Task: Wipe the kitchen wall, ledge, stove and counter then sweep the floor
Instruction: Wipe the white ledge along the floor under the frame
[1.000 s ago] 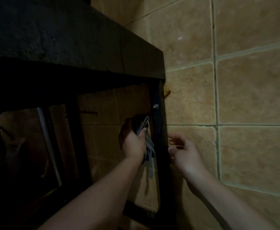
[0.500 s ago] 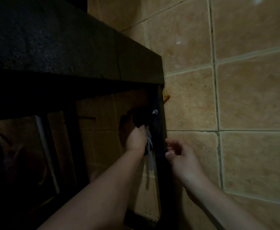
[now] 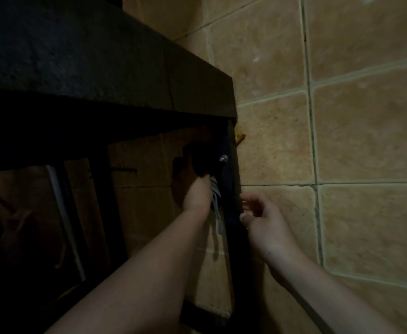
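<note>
My left hand (image 3: 194, 189) reaches under the dark stone counter (image 3: 89, 56) and grips a dark bundle with grey striped cloth (image 3: 215, 201) hanging from it, held against the black frame post (image 3: 231, 189). A small screw (image 3: 223, 158) sticks out of that post just above the hand. My right hand (image 3: 262, 220) hovers beside the post on the tiled-wall side, fingers loosely curled with the thumb forward, holding nothing that I can see. The bundle's upper part is lost in shadow.
Beige wall tiles (image 3: 366, 128) fill the right side. A brown cardboard sheet (image 3: 149, 189) leans behind the frame under the counter. Farther left in the dark are a white pipe (image 3: 62, 213) and another black upright (image 3: 101, 201).
My left hand has lifted the bundle higher, up near the screw on the post. My right hand has come closer to the post and curled its fingers a little.
</note>
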A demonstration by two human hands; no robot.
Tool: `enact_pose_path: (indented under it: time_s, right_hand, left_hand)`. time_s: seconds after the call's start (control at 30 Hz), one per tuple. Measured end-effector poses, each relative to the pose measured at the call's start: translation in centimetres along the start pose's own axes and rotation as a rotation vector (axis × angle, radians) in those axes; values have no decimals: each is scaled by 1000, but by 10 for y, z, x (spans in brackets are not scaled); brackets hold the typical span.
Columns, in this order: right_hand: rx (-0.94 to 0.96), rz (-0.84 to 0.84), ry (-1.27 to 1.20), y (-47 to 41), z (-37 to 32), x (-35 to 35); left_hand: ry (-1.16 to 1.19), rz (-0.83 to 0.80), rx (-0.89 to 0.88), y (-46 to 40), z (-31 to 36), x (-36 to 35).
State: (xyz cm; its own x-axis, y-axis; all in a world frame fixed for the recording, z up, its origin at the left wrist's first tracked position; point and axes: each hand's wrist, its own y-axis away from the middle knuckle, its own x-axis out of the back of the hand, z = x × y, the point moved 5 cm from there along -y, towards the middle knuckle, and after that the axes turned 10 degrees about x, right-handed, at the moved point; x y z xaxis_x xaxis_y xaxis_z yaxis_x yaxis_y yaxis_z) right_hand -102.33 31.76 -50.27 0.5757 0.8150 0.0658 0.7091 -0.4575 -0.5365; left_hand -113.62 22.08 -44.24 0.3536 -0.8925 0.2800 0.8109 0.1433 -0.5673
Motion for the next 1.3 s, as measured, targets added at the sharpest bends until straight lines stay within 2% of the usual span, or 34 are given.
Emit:
enact_pose_path:
  time_s: [0.17,0.3,0.37,0.77,0.83,1.0,1.3]
  right_hand:
    - [-24,-12,-11,16,28,-2]
    - [-87,-26,-33,28,52,-3]
    - [-100,-38,-40,35,60,-3]
    - [-165,-52,7,66,91,-6]
    - [-164,-37,13,66,91,-6]
    - [-169,-9,-12,60,98,-8]
    - [-219,-47,-18,74,123,-8]
  left_hand:
    - [30,-105,49,22,-36,-15]
    - [13,-50,-200,61,-59,-17]
    - [-41,-69,-242,74,-74,-22]
    - [-293,-382,-173,120,-148,-43]
    - [-275,-387,-176,114,-149,-41]
    - [-187,-276,-213,101,-143,-33]
    - [-457,-498,-298,123,-181,-49]
